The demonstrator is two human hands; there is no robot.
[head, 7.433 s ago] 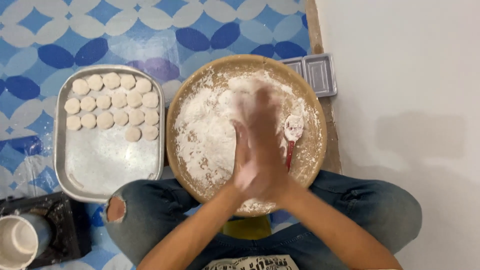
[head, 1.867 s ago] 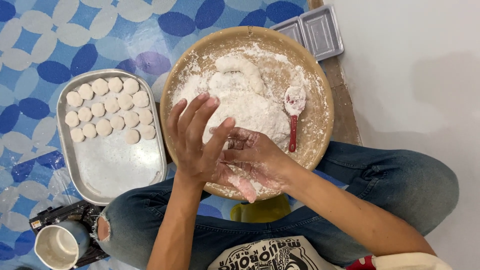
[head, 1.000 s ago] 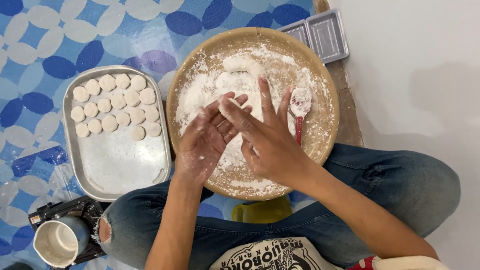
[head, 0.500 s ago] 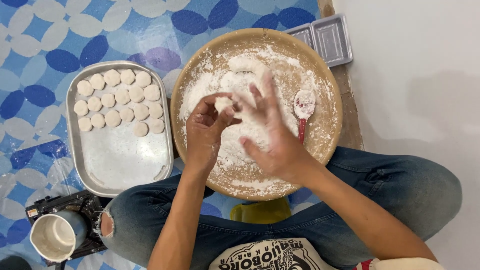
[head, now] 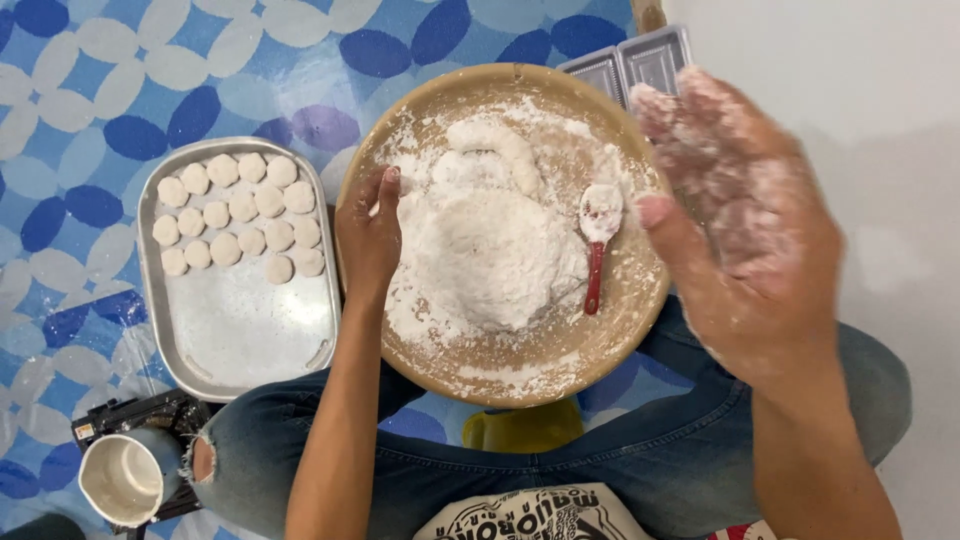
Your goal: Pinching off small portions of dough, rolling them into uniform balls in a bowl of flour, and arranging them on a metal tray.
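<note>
Two hands have parted since half a second ago: the left hand (head: pixel 368 240) now rests on the board (head: pixel 500 370) edge, fingers curled at the flour (head: pixel 490 255), holding nothing visible; the right hand (head: pixel 745 225) has lifted clear, open and floury, right of the board.

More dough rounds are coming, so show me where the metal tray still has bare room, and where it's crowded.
The metal tray is bare across its near half, between the rows of dough rounds and the rim nearest the knees. The far half is packed. The round wooden board is crowded: a flour mound, a dough roll, a red spoon and the left hand at its edge.
</note>
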